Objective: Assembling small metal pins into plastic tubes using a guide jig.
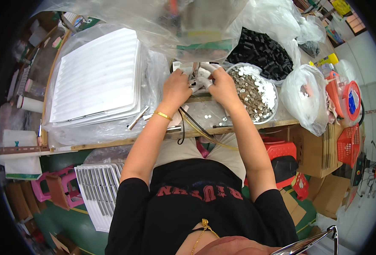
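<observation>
My left hand (pixel 177 88) is bent at the fingertips against a small metal fixture (pixel 193 80) under the plastic-covered machine (pixel 203 32). A shiny metal piece shows by its fingers, but its kind is too small to make out. My right hand (pixel 223 87), with white coverings on some fingers, reaches the same fixture from the other side. Its fingers are drawn together, and what they grip is hidden. Right beside it stands a round tray (pixel 276 106) of small silvery and white discs (pixel 252 93). Shiny metal tubes (pixel 138 117) lie on the table left of my left forearm.
Ribbed white trays (pixel 98 70) are stacked on the left. Black tubular parts (pixel 260 53) are heaped at the back right, near a clear plastic bag (pixel 305 97). A dark cable and yellowish hose (pixel 196 129) cross the table edge. Below left stands a tray of metal tubes (pixel 96 187).
</observation>
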Motion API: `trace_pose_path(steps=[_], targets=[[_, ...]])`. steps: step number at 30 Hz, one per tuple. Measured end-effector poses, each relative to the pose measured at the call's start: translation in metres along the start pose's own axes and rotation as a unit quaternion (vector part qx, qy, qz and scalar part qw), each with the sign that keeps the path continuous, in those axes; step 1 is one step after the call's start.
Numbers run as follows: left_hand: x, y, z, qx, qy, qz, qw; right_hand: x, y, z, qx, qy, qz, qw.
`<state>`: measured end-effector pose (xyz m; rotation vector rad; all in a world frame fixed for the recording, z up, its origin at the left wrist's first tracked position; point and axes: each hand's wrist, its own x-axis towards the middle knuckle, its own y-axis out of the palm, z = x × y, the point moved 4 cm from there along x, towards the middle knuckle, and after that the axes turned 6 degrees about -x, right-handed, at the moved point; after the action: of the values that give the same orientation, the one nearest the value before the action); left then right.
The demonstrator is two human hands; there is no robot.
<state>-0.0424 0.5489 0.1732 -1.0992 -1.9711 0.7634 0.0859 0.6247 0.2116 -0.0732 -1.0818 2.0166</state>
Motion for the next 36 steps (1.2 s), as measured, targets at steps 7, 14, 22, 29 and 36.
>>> trace_pose_path(steps=[7, 14, 22, 29, 36], targets=[[-0.007, -0.010, -0.008, -0.013, 0.026, -0.037, 0.999, -0.015, -0.034, -0.048, -0.032, 0.034, -0.057, 0.997], [0.005, -0.023, -0.016, -0.207, -0.066, -0.101, 0.971, -0.007, -0.062, -0.078, -0.013, 0.107, -0.114, 0.988], [0.016, -0.021, -0.017, -0.216, -0.051, -0.100, 0.970, 0.040, -0.027, -0.078, -0.163, -0.023, -0.059, 0.985], [0.011, -0.035, -0.029, -0.188, 0.073, -0.177, 0.963, 0.093, 0.016, -0.081, -0.267, -0.235, -0.031, 0.934], [-0.025, -0.087, -0.059, -0.163, 0.217, -0.255, 0.928, 0.118, 0.052, -0.095, -0.221, -0.328, 0.036, 0.918]])
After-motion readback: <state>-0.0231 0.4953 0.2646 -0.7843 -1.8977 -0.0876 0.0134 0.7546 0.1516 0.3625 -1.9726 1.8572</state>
